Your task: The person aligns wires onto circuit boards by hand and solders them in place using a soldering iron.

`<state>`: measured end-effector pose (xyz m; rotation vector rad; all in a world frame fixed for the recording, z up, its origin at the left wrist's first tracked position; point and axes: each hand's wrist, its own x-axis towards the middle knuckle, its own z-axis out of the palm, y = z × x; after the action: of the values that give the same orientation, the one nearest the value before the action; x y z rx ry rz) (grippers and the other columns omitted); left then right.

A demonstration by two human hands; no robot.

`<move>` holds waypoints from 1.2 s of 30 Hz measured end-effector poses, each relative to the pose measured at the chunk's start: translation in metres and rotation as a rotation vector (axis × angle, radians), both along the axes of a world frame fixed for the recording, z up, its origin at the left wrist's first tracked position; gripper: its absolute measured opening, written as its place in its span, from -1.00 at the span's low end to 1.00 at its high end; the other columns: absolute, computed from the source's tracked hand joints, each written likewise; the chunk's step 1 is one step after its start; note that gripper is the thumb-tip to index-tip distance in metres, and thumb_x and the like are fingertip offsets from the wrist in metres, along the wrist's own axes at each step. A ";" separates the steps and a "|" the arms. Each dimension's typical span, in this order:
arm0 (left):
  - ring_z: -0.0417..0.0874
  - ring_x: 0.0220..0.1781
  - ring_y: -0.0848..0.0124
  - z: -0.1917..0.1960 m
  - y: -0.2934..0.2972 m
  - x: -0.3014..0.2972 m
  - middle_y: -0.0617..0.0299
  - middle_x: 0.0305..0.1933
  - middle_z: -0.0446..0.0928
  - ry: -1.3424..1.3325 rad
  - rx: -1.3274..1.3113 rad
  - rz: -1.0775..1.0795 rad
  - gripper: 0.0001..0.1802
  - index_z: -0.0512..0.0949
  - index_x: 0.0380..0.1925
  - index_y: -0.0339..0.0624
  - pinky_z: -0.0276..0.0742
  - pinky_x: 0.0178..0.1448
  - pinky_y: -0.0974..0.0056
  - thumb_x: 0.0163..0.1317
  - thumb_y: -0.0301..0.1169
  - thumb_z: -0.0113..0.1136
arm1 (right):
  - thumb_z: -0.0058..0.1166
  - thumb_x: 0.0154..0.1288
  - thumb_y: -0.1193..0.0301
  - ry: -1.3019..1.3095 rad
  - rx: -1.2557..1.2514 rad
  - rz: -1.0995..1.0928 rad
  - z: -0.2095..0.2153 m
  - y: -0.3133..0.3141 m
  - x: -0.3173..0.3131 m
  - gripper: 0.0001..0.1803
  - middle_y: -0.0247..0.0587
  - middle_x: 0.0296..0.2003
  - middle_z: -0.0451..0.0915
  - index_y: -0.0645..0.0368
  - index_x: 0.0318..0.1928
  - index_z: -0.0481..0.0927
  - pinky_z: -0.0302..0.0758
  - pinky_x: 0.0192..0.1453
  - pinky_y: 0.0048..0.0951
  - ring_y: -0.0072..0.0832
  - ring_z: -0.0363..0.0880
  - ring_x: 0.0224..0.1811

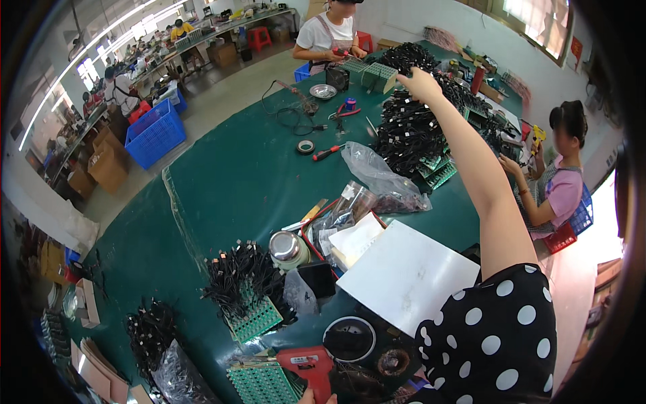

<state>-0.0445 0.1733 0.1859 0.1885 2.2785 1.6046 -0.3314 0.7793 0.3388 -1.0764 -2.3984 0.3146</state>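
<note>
My left hand (307, 396), cut off by the lower edge, is closed around the handle of a red glue gun (309, 365). The gun's nose points left, above a green circuit board panel (259, 384). My right arm stretches far across the table. At its end, my right hand (422, 86) is beside the right edge of a green circuit board stack (378, 77); whether its fingers grip the stack is unclear. Just below that hand spreads a big heap of black cables (407, 128). Nearer me, another bundle of black cables (245, 273) is attached to a green panel (259, 320).
A white board (410, 276), a metal-lidded jar (288, 249) and a plastic bag (383, 178) occupy the middle. Tape (305, 147), a screwdriver (328, 153) and red pliers (346, 112) lie farther off. Co-workers sit at the far side (330, 37) and right (562, 182).
</note>
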 end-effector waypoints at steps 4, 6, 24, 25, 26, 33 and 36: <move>0.49 -0.38 0.33 -0.003 -0.013 -0.008 0.06 -0.38 0.51 -0.175 -0.014 -0.039 -0.63 0.42 -0.13 -0.27 0.43 -0.25 0.25 0.08 -0.39 0.25 | 0.00 0.15 -0.01 -0.097 -0.130 0.011 -0.023 -0.018 0.034 -0.49 -0.16 -0.51 0.61 0.22 -0.18 0.52 0.55 -0.41 -0.37 -0.41 0.63 -0.55; 0.52 -0.36 0.30 -0.001 -0.019 -0.013 0.04 -0.36 0.52 -0.264 -0.054 -0.101 -0.61 0.42 -0.10 -0.27 0.44 -0.24 0.23 0.08 -0.39 0.25 | 0.01 0.14 -0.02 -0.146 -0.097 0.016 -0.032 -0.026 0.051 -0.50 -0.17 -0.46 0.61 0.21 -0.21 0.52 0.55 -0.42 -0.38 -0.43 0.63 -0.55; 0.52 -0.40 -0.03 -0.014 -0.045 -0.025 -0.09 -0.45 0.48 0.211 0.063 -0.767 -0.62 0.38 -0.24 -0.31 0.39 -0.31 0.11 0.10 -0.24 0.20 | 0.11 0.13 0.21 -0.158 -0.027 0.131 -0.042 -0.204 0.218 -0.47 -0.20 -0.42 0.63 0.05 0.14 0.45 0.55 -0.48 -0.43 -0.46 0.61 -0.59; 0.52 -0.40 -0.03 -0.015 -0.044 -0.020 -0.09 -0.45 0.48 0.239 0.072 -0.760 -0.62 0.38 -0.24 -0.31 0.39 -0.31 0.11 0.10 -0.24 0.20 | 0.12 0.11 0.32 -0.040 -0.047 0.203 -0.039 -0.224 0.238 -0.33 -0.16 -0.42 0.62 -0.08 0.28 0.28 0.54 -0.49 -0.39 -0.43 0.58 -0.63; 0.52 -0.39 -0.02 -0.012 -0.064 -0.018 -0.08 -0.45 0.48 0.262 0.118 -0.713 -0.63 0.39 -0.24 -0.31 0.39 -0.30 0.11 0.10 -0.25 0.20 | 0.11 0.09 0.44 -0.020 -0.015 0.284 -0.020 -0.278 0.239 -0.17 -0.12 -0.41 0.59 -0.25 0.37 0.07 0.53 -0.40 -0.36 -0.41 0.59 -0.56; 0.50 -0.39 0.11 -0.009 -0.098 0.050 -0.02 -0.44 0.47 0.297 0.250 -0.750 -0.69 0.40 -0.29 -0.32 0.39 -0.26 0.15 0.10 -0.30 0.17 | 0.11 0.13 0.52 0.626 0.386 0.498 -0.055 -0.423 0.408 -0.36 -0.34 -0.58 0.38 0.06 0.27 0.29 0.31 -0.46 -0.55 -0.60 0.31 -0.61; 0.54 -0.38 0.20 -0.014 -0.130 0.075 0.01 -0.43 0.50 0.300 0.261 -0.788 -0.70 0.41 -0.29 -0.33 0.42 -0.24 0.17 0.10 -0.31 0.15 | 0.06 0.15 0.57 0.511 0.402 0.571 -0.098 -0.502 0.490 -0.86 -0.28 -0.51 0.50 0.27 -0.26 0.59 0.32 -0.46 -0.54 -0.54 0.39 -0.57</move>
<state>0.0309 0.0436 0.1716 1.2826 1.7859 1.4649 0.1582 0.2770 0.2409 -0.0939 -2.1145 0.2411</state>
